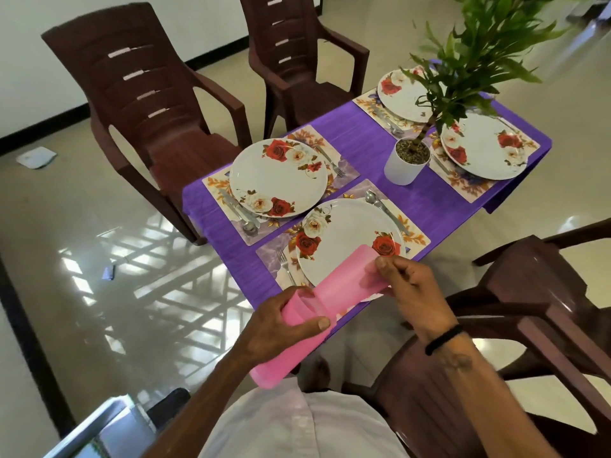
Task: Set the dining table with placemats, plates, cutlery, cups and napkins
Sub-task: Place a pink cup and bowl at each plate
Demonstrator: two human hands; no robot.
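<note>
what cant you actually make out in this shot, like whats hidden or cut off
Head view, the only one:
- How many pink cups are nested: the left hand and right hand wrap the stack, and its walls overlap.
- Near edge of the closest plate: behind the cups and right hand.
- Cutlery at the far right plate: partly screened by the potted plant.
- The plant's top: cut off by the upper frame edge.
- Napkins: none can be made out.

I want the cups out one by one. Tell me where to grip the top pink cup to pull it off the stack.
Grip the top pink cup at its open rim, coming from the plate side, as the right hand does. The cups lie nested and tilted, mouth towards the table, so the rim is the free end. The left hand holds the rest of the stack near the base.
</note>
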